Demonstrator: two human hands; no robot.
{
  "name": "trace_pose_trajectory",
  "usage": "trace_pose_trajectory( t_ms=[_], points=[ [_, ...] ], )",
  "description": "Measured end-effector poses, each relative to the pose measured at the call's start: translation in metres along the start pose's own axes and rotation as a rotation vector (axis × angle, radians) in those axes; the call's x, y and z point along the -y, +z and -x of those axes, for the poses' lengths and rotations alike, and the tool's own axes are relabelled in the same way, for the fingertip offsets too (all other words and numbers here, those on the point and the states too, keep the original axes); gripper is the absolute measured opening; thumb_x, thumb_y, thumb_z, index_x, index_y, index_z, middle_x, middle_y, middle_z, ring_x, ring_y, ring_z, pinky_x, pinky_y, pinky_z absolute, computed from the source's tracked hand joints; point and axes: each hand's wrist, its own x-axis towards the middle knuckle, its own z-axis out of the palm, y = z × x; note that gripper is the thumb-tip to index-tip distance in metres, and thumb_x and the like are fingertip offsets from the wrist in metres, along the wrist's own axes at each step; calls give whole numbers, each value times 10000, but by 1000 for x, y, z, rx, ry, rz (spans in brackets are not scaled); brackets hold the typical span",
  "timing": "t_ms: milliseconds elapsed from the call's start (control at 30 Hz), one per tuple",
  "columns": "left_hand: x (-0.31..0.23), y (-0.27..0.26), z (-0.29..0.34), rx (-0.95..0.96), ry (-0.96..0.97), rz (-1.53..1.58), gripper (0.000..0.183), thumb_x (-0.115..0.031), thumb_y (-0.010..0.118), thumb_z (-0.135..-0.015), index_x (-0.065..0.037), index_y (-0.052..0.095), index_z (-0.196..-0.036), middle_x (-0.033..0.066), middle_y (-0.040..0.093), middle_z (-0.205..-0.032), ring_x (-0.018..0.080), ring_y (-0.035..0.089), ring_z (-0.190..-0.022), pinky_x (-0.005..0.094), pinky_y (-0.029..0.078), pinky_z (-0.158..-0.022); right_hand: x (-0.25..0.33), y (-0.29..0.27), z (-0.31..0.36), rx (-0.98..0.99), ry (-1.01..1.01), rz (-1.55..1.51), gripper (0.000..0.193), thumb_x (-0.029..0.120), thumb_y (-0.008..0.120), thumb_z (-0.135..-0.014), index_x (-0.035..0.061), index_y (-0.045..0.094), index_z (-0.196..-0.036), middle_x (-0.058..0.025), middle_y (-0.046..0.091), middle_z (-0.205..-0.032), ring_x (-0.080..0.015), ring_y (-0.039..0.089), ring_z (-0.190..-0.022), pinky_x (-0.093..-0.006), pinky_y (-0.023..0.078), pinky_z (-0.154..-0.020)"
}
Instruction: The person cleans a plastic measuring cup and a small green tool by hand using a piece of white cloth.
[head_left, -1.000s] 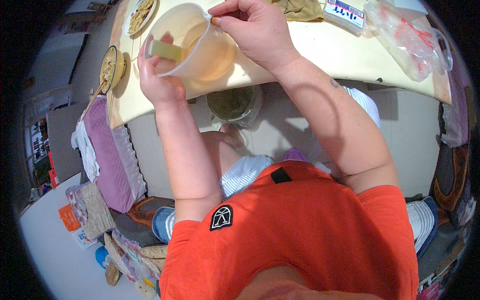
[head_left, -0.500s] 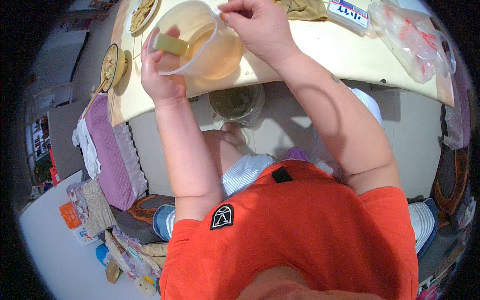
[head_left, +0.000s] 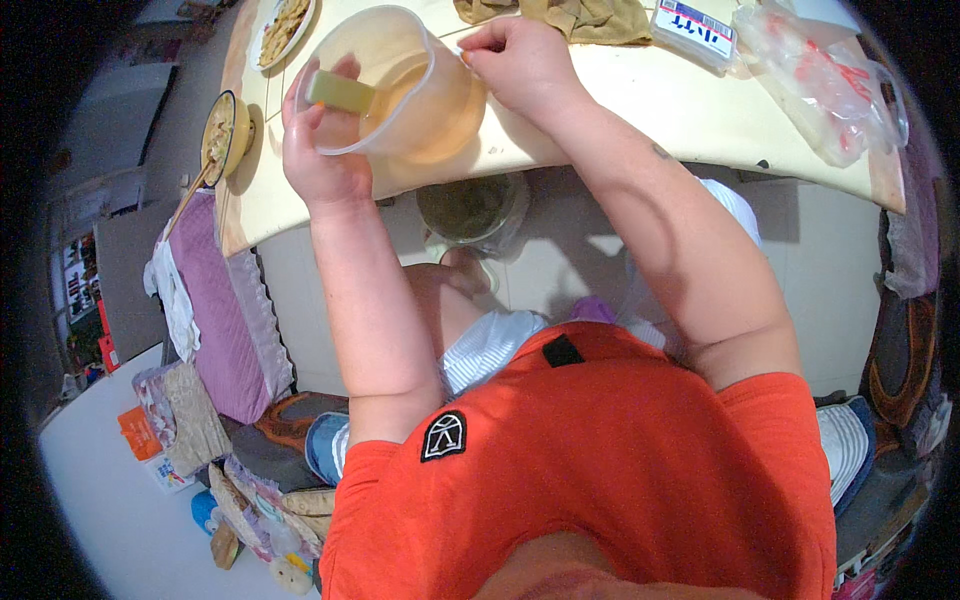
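My left hand (head_left: 330, 150) is closed around the left side of a clear plastic jug (head_left: 400, 50), which is tilted above the near part of the table. Some amber liquid (head_left: 455, 125) shows through its wall. A pale green, block-like piece (head_left: 342, 92) shows at the jug's mouth, by my left fingertips. Whether it is a handle or a loose piece, I cannot tell. Just right of the jug, my right hand (head_left: 525, 65) pinches its thumb and forefinger together. Something small and white shows at those fingertips, too small to name.
On the table (head_left: 600, 110) are a plate of food (head_left: 287, 30), a yellow bowl (head_left: 238, 135) with chopsticks, a brown cloth (head_left: 590, 18), a labelled plastic box (head_left: 695, 35) and a clear plastic bag (head_left: 820, 85). A lined bin (head_left: 470, 210) stands below the table edge. A purple-covered seat (head_left: 215, 310) is at left.
My right hand has come slightly down and right, still pinching. The jug has shifted down a little in my left hand.
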Motion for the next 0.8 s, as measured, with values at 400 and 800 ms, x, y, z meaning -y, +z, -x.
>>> trace_pose_trajectory(
  t_ms=[400, 800],
  points=[
    [3, -7, 0, -10, 8, 30, 626, -214, 593, -774, 21, 505, -1347, 312, 551, -1311, 432, 509, -1264, 535, 391, -1083, 33, -3, 35, -52, -31, -244, 166, 82, 692, -846, 11, 723, -992, -83, 717, -876, -146, 663, -790, -285, 540, -742],
    [4, -5, -2, 9, 21, 7, 627, -229, 587, -777, 22, 506, -1346, 307, 543, -1325, 434, 498, -1274, 539, 380, -1090, 28, 1, 35, -53, -86, -228, 163, 78, 680, -856, 10, 716, -1000, -80, 715, -889, -139, 662, -803, -280, 538, -748]
  ],
)
